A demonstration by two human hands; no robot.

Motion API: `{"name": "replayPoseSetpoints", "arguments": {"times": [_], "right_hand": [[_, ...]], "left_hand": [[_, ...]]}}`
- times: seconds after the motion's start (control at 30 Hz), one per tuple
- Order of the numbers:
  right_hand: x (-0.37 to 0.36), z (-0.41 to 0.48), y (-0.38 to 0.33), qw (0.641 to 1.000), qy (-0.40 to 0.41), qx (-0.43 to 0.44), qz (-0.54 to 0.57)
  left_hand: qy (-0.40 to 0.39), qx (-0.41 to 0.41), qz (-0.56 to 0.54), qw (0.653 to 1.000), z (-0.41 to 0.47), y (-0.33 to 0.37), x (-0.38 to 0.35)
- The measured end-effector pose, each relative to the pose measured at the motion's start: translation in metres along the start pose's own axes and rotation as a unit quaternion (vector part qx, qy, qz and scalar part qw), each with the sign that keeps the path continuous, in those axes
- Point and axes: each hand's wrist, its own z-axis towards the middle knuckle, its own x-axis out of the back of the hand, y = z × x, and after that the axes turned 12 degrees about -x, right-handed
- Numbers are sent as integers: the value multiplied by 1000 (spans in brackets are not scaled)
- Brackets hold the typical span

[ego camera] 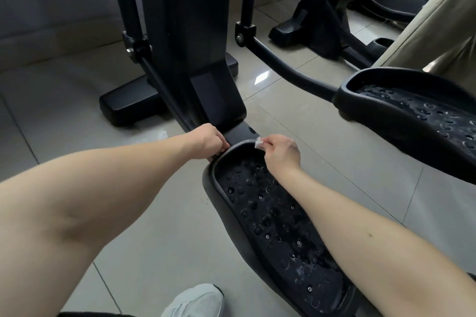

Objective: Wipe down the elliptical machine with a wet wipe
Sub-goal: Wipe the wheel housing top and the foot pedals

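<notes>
The black elliptical machine (195, 33) stands on a tiled floor, its upright column ahead of me. Its left pedal (273, 216), black and studded, runs from the centre toward the bottom right. My right hand (280, 150) pinches a small white wet wipe (258, 142) against the pedal's front rim. My left hand (210, 137) grips the bar just in front of that pedal, fingers curled under it. The right pedal (412, 110) hangs higher at the right.
A second black machine (324, 26) stands at the back right. A person's beige trouser leg (432, 26) is at the right edge. My white shoe (195, 301) is at the bottom centre. The machine's base foot (128, 103) lies to the left on grey tiles.
</notes>
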Motion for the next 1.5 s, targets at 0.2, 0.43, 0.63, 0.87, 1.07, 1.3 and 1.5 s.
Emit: {"name": "replayPoseSetpoints", "arguments": {"times": [0.2,0.43,0.63,0.87,1.07,1.3,1.5], "right_hand": [[-24,4,-44,992,-105,62,7],[-34,-41,-35,974,-109,179,85],[-41,-92,-23,958,-159,125,204],[-22,-139,-12,967,-134,127,175],[-3,-183,22,982,-23,178,60],[-20,-173,-19,986,10,155,-54],[-26,-178,-21,990,54,127,-21]], "left_hand": [[14,-7,57,998,-2,-17,4],[60,29,193,979,-8,-38,24],[54,36,240,969,-7,-36,26],[30,-10,241,970,-8,-19,12],[30,-66,231,970,-9,-10,-8],[7,-126,266,956,-10,3,-31],[15,-190,248,950,-15,29,-46]]}}
